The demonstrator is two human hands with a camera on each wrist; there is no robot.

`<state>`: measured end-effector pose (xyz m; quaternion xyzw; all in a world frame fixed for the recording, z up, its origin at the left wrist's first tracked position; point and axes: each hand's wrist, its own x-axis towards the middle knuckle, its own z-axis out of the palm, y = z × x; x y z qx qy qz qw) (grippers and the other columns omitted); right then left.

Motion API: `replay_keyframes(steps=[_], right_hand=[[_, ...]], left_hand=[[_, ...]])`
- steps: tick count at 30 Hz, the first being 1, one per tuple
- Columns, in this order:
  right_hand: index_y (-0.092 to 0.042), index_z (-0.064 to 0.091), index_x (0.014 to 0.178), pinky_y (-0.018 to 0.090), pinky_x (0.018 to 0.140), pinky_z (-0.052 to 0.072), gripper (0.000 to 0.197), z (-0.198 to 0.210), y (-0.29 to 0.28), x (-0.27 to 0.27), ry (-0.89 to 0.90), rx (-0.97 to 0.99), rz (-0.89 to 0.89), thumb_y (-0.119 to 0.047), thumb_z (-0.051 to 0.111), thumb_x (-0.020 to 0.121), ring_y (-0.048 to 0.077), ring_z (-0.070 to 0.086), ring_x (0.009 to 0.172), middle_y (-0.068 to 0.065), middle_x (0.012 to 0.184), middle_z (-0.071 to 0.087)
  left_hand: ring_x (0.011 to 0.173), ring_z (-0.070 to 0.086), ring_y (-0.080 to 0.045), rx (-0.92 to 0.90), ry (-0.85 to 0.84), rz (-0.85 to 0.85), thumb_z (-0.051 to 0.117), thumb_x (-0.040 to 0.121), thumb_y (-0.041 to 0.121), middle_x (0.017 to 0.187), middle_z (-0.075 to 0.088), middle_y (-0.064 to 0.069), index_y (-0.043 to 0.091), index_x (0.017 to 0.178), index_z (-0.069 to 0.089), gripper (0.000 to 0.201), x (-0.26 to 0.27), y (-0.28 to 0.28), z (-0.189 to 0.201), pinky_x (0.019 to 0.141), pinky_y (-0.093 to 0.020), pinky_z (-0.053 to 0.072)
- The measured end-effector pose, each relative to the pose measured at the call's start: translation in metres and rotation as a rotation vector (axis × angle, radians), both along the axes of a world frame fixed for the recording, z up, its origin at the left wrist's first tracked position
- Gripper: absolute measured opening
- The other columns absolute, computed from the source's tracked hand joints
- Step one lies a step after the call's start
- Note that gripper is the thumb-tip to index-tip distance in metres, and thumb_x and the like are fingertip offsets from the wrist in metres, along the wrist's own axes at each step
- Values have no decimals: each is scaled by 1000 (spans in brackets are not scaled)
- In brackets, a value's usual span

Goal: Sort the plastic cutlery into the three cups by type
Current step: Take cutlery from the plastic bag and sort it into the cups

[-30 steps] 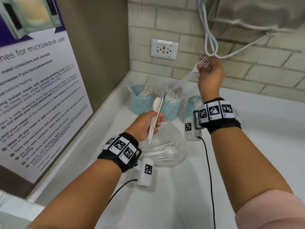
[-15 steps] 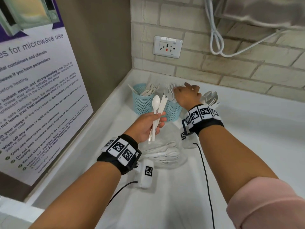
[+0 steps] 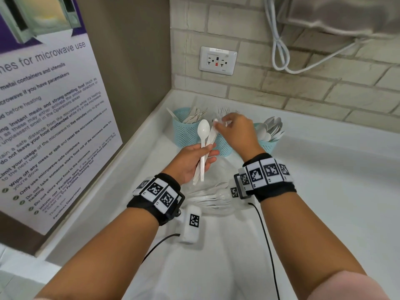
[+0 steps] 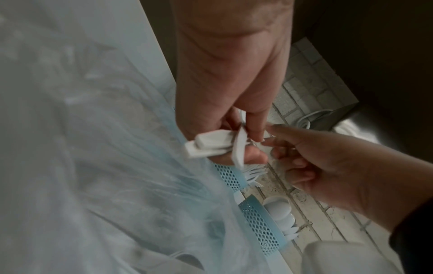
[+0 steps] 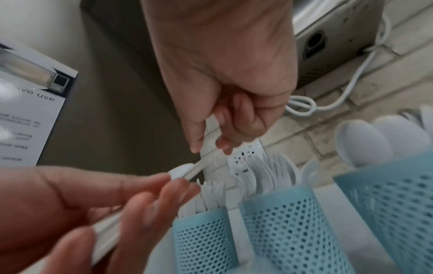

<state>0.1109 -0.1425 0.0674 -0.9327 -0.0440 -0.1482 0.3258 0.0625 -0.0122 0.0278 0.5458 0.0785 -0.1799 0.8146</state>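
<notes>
Holding knives, forks and spoons, three mesh cups; left fingers round spoon.

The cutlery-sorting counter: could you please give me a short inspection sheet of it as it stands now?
Surface: white counter, in a wall corner.
Job's things: three blue mesh cups: knives, forks, spoons; unsorted cutlery in clear bag.
Clutter: nothing seen.
Grippers: left hand holds spoon and knife; right hand pinches the knife's tip.
Cables: black wrist leads; white cord on wall.
Surroundings: brick wall, outlet, microwave poster.
</notes>
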Motion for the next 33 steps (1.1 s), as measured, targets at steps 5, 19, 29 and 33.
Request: replay_keyframes(steps=[5, 19, 29, 33], right_hand=[[-9, 62, 82, 10, 47, 37, 16, -10, 0, -9, 272, 416, 132, -24, 69, 84, 7, 48, 59, -5, 68, 54], [-17, 51, 76, 14, 45, 40, 22, -12, -4, -11, 328, 694, 78, -12, 73, 80, 7, 48, 54, -2, 64, 53], [-10, 54, 101, 15, 46, 45, 22, -16, -1, -9, 405, 696, 149, -11, 69, 84, 10, 52, 56, 3, 70, 59], [-10, 51, 104, 14, 46, 47, 22, -7, 3, -2, 371, 642, 173, -7, 64, 87, 10, 56, 59, 3, 75, 60]], left_hand=[[67, 63, -7, -10, 8, -29, 50, 97, 19, 93, 68, -4, 12, 110, 62, 20, -4, 1, 4, 52, -14, 50], [79, 67, -14, 16, -42, -4, 45, 99, 18, 98, 69, -7, 11, 117, 59, 24, -8, 8, 3, 64, -21, 55], [77, 69, -11, 41, -74, 14, 51, 95, 6, 95, 70, -3, 7, 119, 60, 26, -7, 12, -2, 63, -18, 55], [75, 69, -9, 18, -53, 30, 49, 96, 12, 95, 70, -1, 13, 108, 65, 19, -6, 18, -1, 61, -17, 55]])
